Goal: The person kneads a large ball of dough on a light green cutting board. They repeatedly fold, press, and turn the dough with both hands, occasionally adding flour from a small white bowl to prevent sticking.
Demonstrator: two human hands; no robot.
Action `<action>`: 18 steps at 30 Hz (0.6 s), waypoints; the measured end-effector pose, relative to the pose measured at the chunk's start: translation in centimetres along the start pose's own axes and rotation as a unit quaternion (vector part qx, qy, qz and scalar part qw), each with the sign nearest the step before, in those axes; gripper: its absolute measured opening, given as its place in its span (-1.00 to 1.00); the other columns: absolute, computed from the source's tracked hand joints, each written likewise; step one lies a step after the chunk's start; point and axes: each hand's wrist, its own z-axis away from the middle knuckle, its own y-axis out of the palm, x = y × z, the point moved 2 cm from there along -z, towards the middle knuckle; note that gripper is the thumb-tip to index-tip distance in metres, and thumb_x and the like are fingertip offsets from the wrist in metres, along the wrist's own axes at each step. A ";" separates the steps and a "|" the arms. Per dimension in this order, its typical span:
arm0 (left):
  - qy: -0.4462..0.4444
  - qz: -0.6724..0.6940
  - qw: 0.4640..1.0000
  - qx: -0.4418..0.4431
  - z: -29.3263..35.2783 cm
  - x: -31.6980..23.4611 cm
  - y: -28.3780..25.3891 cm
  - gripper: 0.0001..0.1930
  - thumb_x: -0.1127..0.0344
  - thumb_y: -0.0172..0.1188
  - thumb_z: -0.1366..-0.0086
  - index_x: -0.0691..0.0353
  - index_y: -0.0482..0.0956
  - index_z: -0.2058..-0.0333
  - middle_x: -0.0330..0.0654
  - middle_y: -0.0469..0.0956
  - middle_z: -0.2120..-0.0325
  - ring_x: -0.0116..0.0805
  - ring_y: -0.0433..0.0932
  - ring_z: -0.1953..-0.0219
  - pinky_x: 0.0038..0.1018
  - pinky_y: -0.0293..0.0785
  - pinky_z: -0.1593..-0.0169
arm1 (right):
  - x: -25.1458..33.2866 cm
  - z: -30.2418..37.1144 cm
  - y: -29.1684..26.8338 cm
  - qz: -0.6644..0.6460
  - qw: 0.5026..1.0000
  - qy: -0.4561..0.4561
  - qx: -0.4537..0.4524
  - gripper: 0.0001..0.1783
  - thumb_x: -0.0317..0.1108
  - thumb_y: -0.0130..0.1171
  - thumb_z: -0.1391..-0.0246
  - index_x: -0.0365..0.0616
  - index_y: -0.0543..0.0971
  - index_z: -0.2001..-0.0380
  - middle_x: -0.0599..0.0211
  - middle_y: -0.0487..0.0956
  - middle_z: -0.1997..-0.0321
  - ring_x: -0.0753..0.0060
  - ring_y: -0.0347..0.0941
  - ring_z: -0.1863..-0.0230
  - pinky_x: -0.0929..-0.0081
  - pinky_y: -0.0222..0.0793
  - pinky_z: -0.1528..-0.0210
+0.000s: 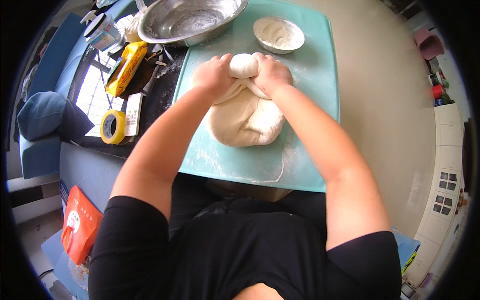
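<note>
A large pale lump of dough [239, 120] lies on a floured turquoise mat [310, 125]. Its far end is drawn up into a rounded knob between my two hands. My left hand [214, 75] grips the dough on the left of that knob, fingers curled over its far side. On the right, my right hand [273, 73] holds it in the same way, knuckles away from me. Folds and creases run through the dough just below my hands. The fingertips of both hands are hidden behind or in the dough.
A wide metal basin [192, 22] with flour traces stands far left, and a small metal bowl of flour [278, 34] sits beyond my right hand. Left of the mat are a yellow packet [126, 68], a white remote control [133, 114], yellow tape [112, 127] and a lidded jar [103, 34].
</note>
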 end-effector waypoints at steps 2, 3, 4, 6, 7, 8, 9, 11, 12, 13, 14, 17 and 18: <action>0.011 -0.003 0.999 -0.034 0.9 -0.9 0.5 -0.51 0.15 0.27 -0.01 -0.01 0.42 0.03 -0.08 0.50 0.18 -0.04 0.50 0.13 -0.21 0.44 0.08 | -0.6 1.2 -0.4 -0.011 1.000 0.002 -0.011 -0.33 0.04 0.30 0.20 0.08 0.34 0.01 0.22 0.44 0.00 0.12 0.40 -0.06 0.21 0.36 -0.06; 0.018 -0.005 0.998 -0.055 1.3 -1.3 0.4 -0.47 0.17 0.27 0.00 -0.02 0.42 -0.01 -0.08 0.49 0.17 -0.02 0.48 0.12 -0.21 0.42 0.05 | -0.8 1.7 -1.1 -0.016 1.000 0.000 -0.020 -0.29 0.07 0.31 0.23 0.09 0.33 -0.01 0.22 0.42 -0.02 0.10 0.38 -0.08 0.21 0.34 -0.08; 0.036 0.005 0.998 -0.043 1.6 -2.5 0.4 -0.44 0.19 0.28 0.01 0.01 0.40 -0.03 -0.07 0.47 0.15 -0.01 0.46 0.12 -0.19 0.41 0.04 | -1.9 2.7 -1.8 -0.019 1.000 0.009 0.000 -0.18 0.13 0.33 0.30 0.13 0.30 -0.07 0.20 0.38 -0.08 0.07 0.28 -0.17 0.19 0.25 -0.16; 0.105 0.044 0.992 -0.050 4.2 -1.4 -0.6 -0.32 0.12 0.36 0.10 0.08 0.38 -0.05 -0.04 0.46 0.15 0.02 0.43 0.07 -0.22 0.37 -0.01 | -2.3 5.1 -3.1 -0.089 0.991 -0.066 0.072 -0.09 0.15 0.31 0.32 0.16 0.24 -0.16 0.17 0.34 -0.11 0.10 0.20 -0.23 0.19 0.13 -0.24; 0.121 0.074 0.990 -0.025 5.9 -1.8 -2.3 -0.27 0.08 0.39 0.14 0.10 0.37 -0.07 -0.03 0.46 0.14 0.01 0.42 0.05 -0.25 0.36 -0.03 | -2.9 6.6 -4.3 -0.140 0.977 -0.113 0.114 -0.05 0.16 0.30 0.32 0.16 0.22 -0.20 0.15 0.33 -0.13 0.10 0.17 -0.25 0.20 0.09 -0.27; 0.124 0.092 0.988 0.007 7.2 -2.0 -4.4 -0.22 0.03 0.41 0.18 0.09 0.36 -0.08 -0.03 0.45 0.12 0.00 0.40 0.02 -0.23 0.34 -0.05 | -2.4 7.9 -5.5 -0.142 0.976 -0.102 0.132 0.00 0.16 0.32 0.33 0.14 0.19 -0.22 0.12 0.27 -0.19 0.10 0.12 -0.28 0.20 0.05 -0.29; 0.129 0.110 0.985 0.038 8.5 -2.3 -6.8 -0.17 -0.01 0.43 0.21 0.08 0.34 -0.10 -0.03 0.44 0.10 -0.02 0.39 -0.01 -0.22 0.32 -0.07 | -1.5 9.2 -7.0 -0.144 0.974 -0.090 0.148 0.05 0.17 0.35 0.35 0.13 0.16 -0.25 0.08 0.22 -0.24 0.10 0.08 -0.31 0.20 0.00 -0.32; 0.129 0.093 0.987 0.032 10.8 -2.4 -7.1 -0.08 -0.10 0.45 0.28 0.07 0.32 -0.12 -0.04 0.43 0.05 -0.05 0.36 -0.06 -0.19 0.26 -0.11 | -0.2 11.7 -6.9 -0.099 0.982 -0.103 0.122 0.15 0.24 0.37 0.41 0.12 0.13 -0.28 0.05 0.14 -0.31 0.05 -0.01 -0.36 0.13 -0.11 -0.36; 0.128 0.058 0.990 -0.005 11.4 -2.3 -4.8 -0.04 -0.14 0.45 0.32 0.07 0.32 -0.12 -0.06 0.42 0.02 -0.06 0.34 -0.09 -0.17 0.23 -0.13 | 0.3 12.4 -5.4 -0.050 0.988 -0.126 0.078 0.18 0.30 0.36 0.46 0.12 0.14 -0.28 0.06 0.12 -0.32 0.01 -0.05 -0.37 0.07 -0.17 -0.37; 0.132 0.025 0.990 -0.042 11.4 -2.6 -3.5 0.00 -0.17 0.46 0.36 0.07 0.32 -0.13 -0.07 0.41 -0.02 -0.08 0.32 -0.12 -0.14 0.19 -0.15 | 0.3 12.9 -4.3 0.000 0.989 -0.144 0.029 0.22 0.36 0.35 0.50 0.12 0.14 -0.28 0.07 0.10 -0.34 -0.03 -0.09 -0.38 0.01 -0.23 -0.38; 0.130 0.078 0.988 0.040 11.5 -2.7 -2.8 0.08 -0.26 0.44 0.43 0.06 0.30 -0.15 -0.10 0.35 -0.10 -0.09 0.27 -0.18 -0.09 0.14 -0.17 | 0.2 13.0 -3.5 0.010 0.990 -0.091 0.106 0.33 0.42 0.36 0.59 0.10 0.10 -0.30 0.06 0.02 -0.37 -0.06 -0.19 -0.41 -0.08 -0.32 -0.38; 0.149 0.056 0.987 -0.005 14.1 -3.2 -3.2 0.06 -0.10 0.51 0.47 0.04 0.30 -0.13 -0.10 0.33 -0.09 -0.09 0.26 -0.16 -0.13 0.13 -0.16 | 0.3 14.9 -2.5 0.037 0.990 -0.108 0.078 0.28 0.30 0.41 0.54 0.10 0.09 -0.30 0.05 0.02 -0.36 -0.11 -0.19 -0.40 -0.22 -0.34 -0.35; 0.156 0.038 0.986 -0.036 15.3 -3.1 -2.9 0.04 -0.07 0.52 0.47 0.03 0.30 -0.12 -0.11 0.34 -0.07 -0.08 0.26 -0.15 -0.13 0.14 -0.15 | 0.4 16.0 -1.8 0.059 0.988 -0.132 0.051 0.27 0.29 0.41 0.52 0.09 0.09 -0.30 0.06 0.03 -0.35 -0.12 -0.18 -0.39 -0.21 -0.31 -0.34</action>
